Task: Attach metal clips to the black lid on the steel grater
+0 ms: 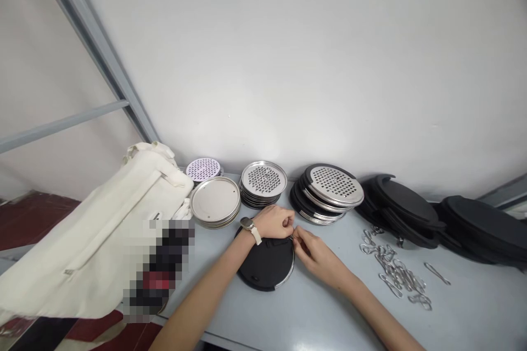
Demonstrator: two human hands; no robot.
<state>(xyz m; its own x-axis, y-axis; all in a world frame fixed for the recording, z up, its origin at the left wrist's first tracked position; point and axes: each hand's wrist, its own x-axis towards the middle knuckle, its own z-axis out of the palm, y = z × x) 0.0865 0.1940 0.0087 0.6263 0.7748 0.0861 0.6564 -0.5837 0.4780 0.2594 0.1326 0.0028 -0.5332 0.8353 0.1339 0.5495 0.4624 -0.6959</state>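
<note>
A round black disc (263, 269) with a shiny metal rim on its right side lies on the grey table in front of me. My left hand (275, 222), with a watch (250, 227) on its wrist, rests over the disc's far edge, fingers curled closed. Close beside it, at the upper right rim, my right hand (312, 249) pinches with thumb and fingertips. A sliver of metal shows between the hands, too small to name. To the right lies a loose pile of wire metal clips (397, 271), with one clip (437, 273) apart.
Behind the hands stand stacks of perforated metal grater discs (263, 180), grater discs with black rims (333, 186) and plain metal discs (215, 200). A purple perforated disc (203, 169) sits at back left. Black round parts (405, 203) stack rightward. A cream bag (99, 236) lies left.
</note>
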